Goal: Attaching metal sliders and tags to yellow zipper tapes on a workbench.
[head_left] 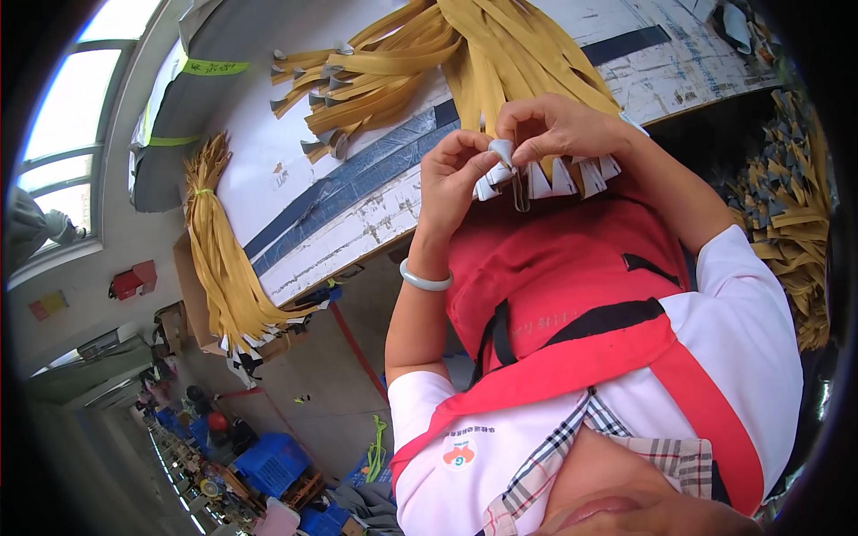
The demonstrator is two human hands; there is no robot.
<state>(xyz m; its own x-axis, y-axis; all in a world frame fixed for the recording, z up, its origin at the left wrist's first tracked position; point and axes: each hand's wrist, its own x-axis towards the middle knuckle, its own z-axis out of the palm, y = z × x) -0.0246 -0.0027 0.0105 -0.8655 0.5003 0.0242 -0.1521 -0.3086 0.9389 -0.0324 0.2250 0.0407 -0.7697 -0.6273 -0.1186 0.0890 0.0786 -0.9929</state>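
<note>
The grey strap end sits between the left hand and right hand, pinched by both.

The yellow straps are showing matt cloth; the pinched grey tip is perhaps showing smooth plastic; the tabletop is looking scuffed and rough; the bangle is gleaming.

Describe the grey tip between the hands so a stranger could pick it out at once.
Start at the white table, then the red apron by its edge. Just above the apron the left hand and right hand meet, the grey tip between them. It is curled like a cone and, unlike the white tips just below or the table's grey tips, it is held.
</note>
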